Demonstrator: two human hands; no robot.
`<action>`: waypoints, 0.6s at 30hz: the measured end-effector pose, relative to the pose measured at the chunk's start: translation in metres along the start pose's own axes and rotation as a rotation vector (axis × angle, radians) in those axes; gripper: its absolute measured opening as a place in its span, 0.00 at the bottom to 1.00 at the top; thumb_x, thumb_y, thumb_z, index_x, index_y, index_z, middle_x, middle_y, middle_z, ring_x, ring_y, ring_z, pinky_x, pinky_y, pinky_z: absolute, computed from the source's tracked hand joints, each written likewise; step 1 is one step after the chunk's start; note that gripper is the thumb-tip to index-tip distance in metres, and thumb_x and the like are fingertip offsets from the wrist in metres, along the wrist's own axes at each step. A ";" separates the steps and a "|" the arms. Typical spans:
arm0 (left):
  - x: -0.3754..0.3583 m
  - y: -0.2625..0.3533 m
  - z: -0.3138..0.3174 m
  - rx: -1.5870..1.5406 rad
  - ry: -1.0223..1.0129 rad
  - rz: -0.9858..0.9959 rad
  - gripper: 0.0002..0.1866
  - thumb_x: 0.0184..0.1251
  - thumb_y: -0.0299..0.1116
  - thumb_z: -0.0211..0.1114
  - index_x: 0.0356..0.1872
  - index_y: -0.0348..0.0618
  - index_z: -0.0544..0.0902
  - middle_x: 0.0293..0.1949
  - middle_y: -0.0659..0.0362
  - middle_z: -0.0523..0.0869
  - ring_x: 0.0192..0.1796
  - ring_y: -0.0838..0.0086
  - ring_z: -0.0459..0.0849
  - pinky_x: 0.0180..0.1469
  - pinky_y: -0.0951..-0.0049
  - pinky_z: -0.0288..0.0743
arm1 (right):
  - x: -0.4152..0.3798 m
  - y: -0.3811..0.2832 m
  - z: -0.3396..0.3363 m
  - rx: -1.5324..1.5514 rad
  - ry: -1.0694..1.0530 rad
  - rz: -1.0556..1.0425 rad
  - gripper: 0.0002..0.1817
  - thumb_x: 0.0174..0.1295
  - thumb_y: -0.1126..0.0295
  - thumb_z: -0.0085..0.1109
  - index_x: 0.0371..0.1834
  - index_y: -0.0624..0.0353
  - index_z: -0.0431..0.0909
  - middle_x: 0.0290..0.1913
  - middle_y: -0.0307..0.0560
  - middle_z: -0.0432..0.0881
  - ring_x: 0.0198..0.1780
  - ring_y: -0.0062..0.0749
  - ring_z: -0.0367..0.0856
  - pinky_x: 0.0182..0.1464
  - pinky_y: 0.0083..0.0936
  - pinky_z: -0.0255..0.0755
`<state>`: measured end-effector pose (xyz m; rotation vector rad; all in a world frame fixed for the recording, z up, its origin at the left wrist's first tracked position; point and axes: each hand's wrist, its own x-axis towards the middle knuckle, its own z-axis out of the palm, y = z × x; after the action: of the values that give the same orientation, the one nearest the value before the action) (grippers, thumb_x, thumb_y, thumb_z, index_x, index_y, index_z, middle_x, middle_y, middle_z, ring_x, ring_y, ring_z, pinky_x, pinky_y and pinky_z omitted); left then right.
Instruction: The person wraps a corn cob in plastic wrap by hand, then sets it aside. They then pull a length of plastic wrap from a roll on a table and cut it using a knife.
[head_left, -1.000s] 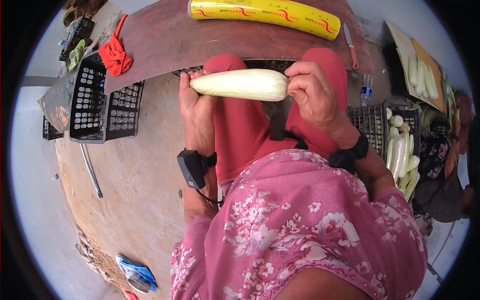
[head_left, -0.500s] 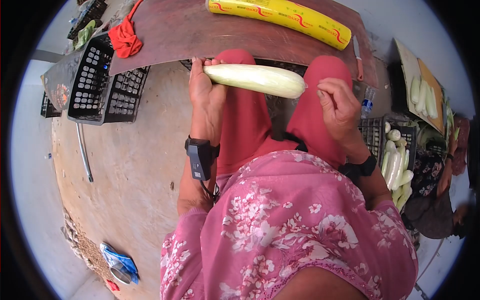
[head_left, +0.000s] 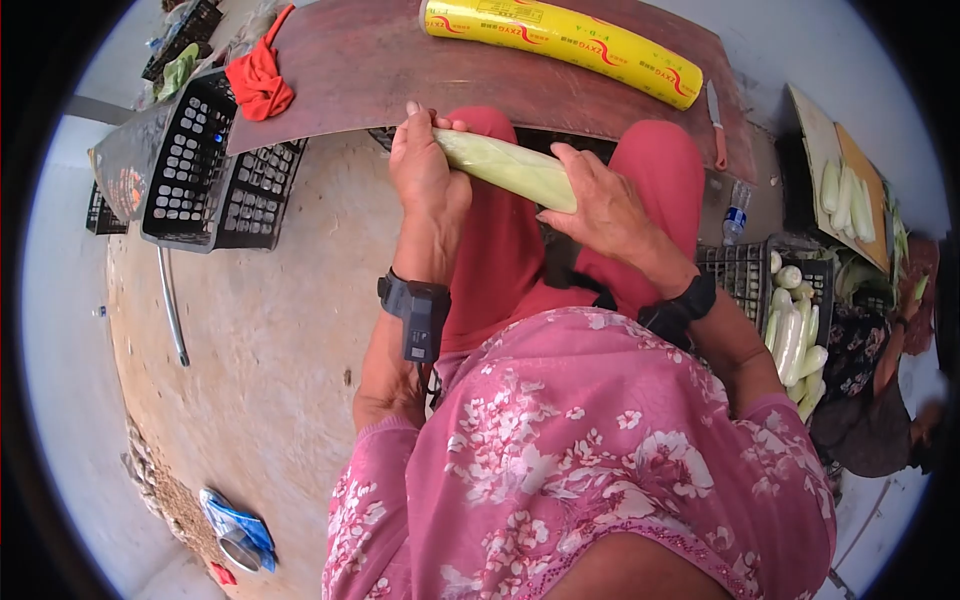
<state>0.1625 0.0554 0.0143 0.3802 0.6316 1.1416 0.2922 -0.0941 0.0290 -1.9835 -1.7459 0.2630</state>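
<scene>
A long, pale green vegetable (head_left: 510, 168) with a glossy, film-like surface lies across my lap, above my knees. Its left end is in my left hand (head_left: 428, 178), the fingers curled round it. My right hand (head_left: 605, 208) grips the right end between thumb and fingers, hiding the tip. On the reddish table (head_left: 370, 75) just beyond my knees rests a yellow roll of cling film (head_left: 570, 45). A knife (head_left: 716, 125) with a red handle lies at the table's right edge.
Black crates (head_left: 185, 150) stand left of the table, near a red cloth (head_left: 260, 85). At right, a crate (head_left: 735, 268) stands beside more pale vegetables (head_left: 795, 325); others lie on a board (head_left: 850, 170). A bottle (head_left: 735, 215) is nearby. Another person (head_left: 865, 400) sits far right.
My right hand has moved left and closed on the vegetable's right end, which was free before. The vegetable now tilts more down to the right. My left hand still holds it.
</scene>
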 end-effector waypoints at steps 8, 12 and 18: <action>-0.012 0.009 0.036 0.118 -0.202 -0.007 0.13 0.72 0.40 0.50 0.39 0.38 0.69 0.25 0.58 0.73 0.29 0.69 0.75 0.39 0.65 0.76 | -0.005 0.001 -0.021 0.359 -0.155 0.150 0.37 0.41 0.64 0.71 0.54 0.67 0.66 0.46 0.59 0.77 0.49 0.46 0.78 0.49 0.33 0.72; -0.013 0.007 0.041 -0.001 -0.299 -0.031 0.15 0.73 0.43 0.46 0.41 0.39 0.67 0.28 0.56 0.76 0.31 0.66 0.78 0.40 0.63 0.77 | -0.013 0.008 -0.024 0.651 -0.233 0.139 0.35 0.43 0.63 0.71 0.54 0.66 0.67 0.42 0.49 0.78 0.44 0.31 0.78 0.46 0.27 0.72; -0.023 0.004 0.049 -0.139 -0.355 -0.182 0.23 0.72 0.51 0.44 0.47 0.38 0.68 0.39 0.49 0.79 0.44 0.58 0.80 0.50 0.58 0.75 | -0.029 0.014 -0.025 0.906 -0.260 0.188 0.32 0.45 0.63 0.70 0.53 0.66 0.68 0.39 0.41 0.76 0.41 0.21 0.74 0.44 0.21 0.70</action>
<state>0.1845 0.0372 0.0607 0.3863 0.2678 0.9092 0.3103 -0.1289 0.0390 -1.4486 -1.2128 1.1813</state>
